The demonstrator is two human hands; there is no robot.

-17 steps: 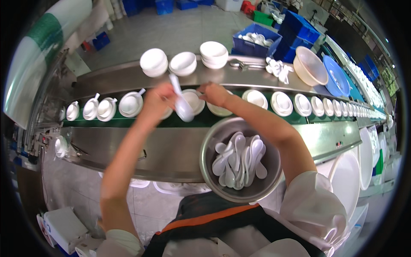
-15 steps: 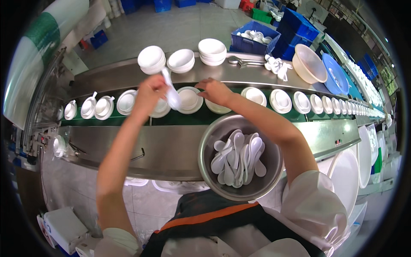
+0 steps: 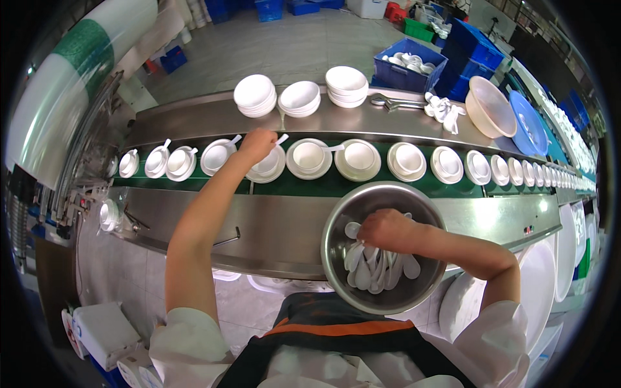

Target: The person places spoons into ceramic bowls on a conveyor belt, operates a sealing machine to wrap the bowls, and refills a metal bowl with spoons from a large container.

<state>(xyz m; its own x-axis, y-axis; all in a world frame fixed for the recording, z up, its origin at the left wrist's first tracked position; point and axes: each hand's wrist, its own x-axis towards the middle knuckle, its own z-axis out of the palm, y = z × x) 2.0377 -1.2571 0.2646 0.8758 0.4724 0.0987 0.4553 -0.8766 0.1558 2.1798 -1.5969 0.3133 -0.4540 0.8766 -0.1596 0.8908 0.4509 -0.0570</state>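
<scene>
My left hand is closed over a small white bowl on a saucer. Its fingertips, partly hidden, are on a white spoon whose handle sticks out to the right of the hand. Inside the large steel bowl, my right hand has its fingers curled round the upper ends of the white spoons heaped there. How many spoons it grips is hidden. Just right of my left hand, another small bowl has a spoon lying in it, while the bowl beyond it has none.
A row of bowls on saucers stands along the green conveyor belt. On the steel ledge behind are stacked bowls, wrenches, bundled spoons, a cream basin and a blue basin. A hex key lies on the near ledge.
My right hand has come back from the belt into the steel bowl. My left hand has lowered its spoon to a small bowl. The whole view has shifted slightly.
</scene>
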